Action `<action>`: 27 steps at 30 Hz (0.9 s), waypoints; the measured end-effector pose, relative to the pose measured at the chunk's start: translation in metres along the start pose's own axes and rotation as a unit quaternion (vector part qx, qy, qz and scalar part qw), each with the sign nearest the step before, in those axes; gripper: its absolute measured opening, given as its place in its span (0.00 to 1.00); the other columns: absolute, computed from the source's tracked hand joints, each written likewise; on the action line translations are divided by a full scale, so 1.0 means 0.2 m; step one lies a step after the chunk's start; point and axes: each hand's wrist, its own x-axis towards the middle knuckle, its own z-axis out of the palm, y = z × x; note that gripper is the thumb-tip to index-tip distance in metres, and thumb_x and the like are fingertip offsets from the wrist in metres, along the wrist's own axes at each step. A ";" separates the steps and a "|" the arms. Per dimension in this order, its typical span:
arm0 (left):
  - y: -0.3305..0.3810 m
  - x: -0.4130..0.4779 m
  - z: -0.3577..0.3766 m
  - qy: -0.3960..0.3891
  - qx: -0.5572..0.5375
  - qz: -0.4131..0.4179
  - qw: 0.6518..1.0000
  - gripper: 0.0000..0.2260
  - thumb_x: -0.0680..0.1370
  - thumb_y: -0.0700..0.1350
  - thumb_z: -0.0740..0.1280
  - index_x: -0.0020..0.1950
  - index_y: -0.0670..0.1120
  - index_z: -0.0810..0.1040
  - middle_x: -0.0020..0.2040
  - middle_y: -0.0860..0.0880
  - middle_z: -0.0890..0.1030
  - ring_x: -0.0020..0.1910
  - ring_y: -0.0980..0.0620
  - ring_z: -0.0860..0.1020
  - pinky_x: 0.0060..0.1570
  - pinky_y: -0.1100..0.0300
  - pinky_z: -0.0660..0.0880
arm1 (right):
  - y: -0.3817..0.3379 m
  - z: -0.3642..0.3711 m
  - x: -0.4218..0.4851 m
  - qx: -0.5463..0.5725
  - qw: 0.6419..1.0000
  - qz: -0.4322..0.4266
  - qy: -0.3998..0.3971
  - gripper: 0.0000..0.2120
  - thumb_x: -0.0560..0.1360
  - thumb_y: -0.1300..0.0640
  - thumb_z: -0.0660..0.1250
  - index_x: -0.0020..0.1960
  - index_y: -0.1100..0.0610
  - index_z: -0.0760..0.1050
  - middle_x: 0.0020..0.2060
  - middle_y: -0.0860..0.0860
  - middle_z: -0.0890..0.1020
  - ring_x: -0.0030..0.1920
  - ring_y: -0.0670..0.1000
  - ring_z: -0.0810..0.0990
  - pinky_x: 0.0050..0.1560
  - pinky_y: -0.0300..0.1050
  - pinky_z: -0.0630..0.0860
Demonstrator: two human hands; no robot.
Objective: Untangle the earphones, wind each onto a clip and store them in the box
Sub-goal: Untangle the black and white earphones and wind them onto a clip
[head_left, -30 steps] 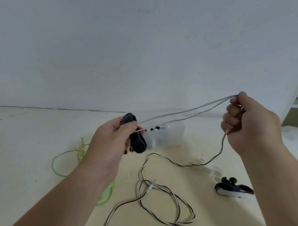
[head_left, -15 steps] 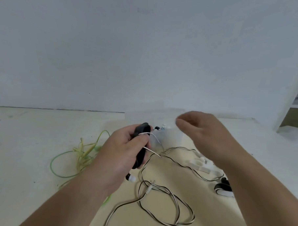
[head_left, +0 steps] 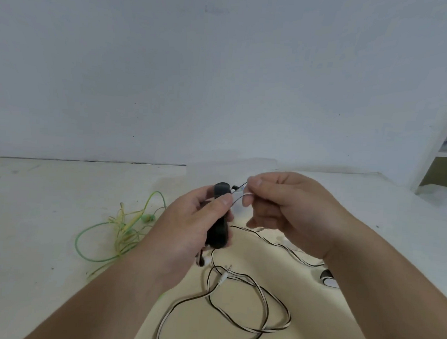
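My left hand (head_left: 189, 226) holds a black clip (head_left: 218, 225) upright, thumb pressed on the black-and-white earphone cable where it crosses the clip's top. My right hand (head_left: 289, 210) pinches that same cable right beside the clip. The rest of the black-and-white earphone cable (head_left: 250, 298) lies in loose loops on the table below, its jack plug (head_left: 224, 274) showing. An earbud (head_left: 203, 260) hangs under my left hand. The clear box is almost wholly hidden behind my hands.
A tangled green-yellow earphone (head_left: 122, 229) lies on the table to the left. A second black-and-white clip (head_left: 328, 277) peeks out under my right forearm. The wall stands close behind, and a shelf (head_left: 446, 153) is at the far right.
My right hand let the stretched cable go slack, swung in from the right and now pinches the cable beside the clip. My left hand turned the clip upright.
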 end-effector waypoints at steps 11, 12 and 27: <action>0.01 0.01 -0.01 0.028 -0.151 -0.069 0.986 0.19 0.65 0.43 0.72 0.54 0.42 0.79 0.48 0.41 0.84 0.43 0.47 0.81 0.51 0.50 0.71 | 0.01 -0.06 0.01 -0.222 0.974 0.035 0.028 0.19 0.80 0.55 0.66 0.30 0.56 0.76 0.25 0.50 0.70 0.27 0.50 0.67 0.39 0.46 0.73; 0.01 0.01 -0.02 0.023 -0.145 -0.068 0.987 0.20 0.64 0.43 0.72 0.55 0.41 0.79 0.48 0.41 0.85 0.42 0.48 0.80 0.50 0.51 0.69 | 0.02 -0.05 0.01 -0.236 0.971 0.038 0.009 0.20 0.80 0.54 0.66 0.30 0.56 0.76 0.25 0.50 0.70 0.28 0.49 0.68 0.39 0.47 0.71; 0.05 -0.02 0.00 -0.004 -0.113 -0.081 0.990 0.23 0.62 0.43 0.71 0.56 0.40 0.77 0.47 0.43 0.86 0.43 0.49 0.82 0.59 0.49 0.71 | 0.00 -0.05 0.01 -0.178 0.982 -0.025 0.064 0.18 0.81 0.55 0.63 0.34 0.60 0.74 0.28 0.56 0.70 0.29 0.52 0.67 0.41 0.50 0.75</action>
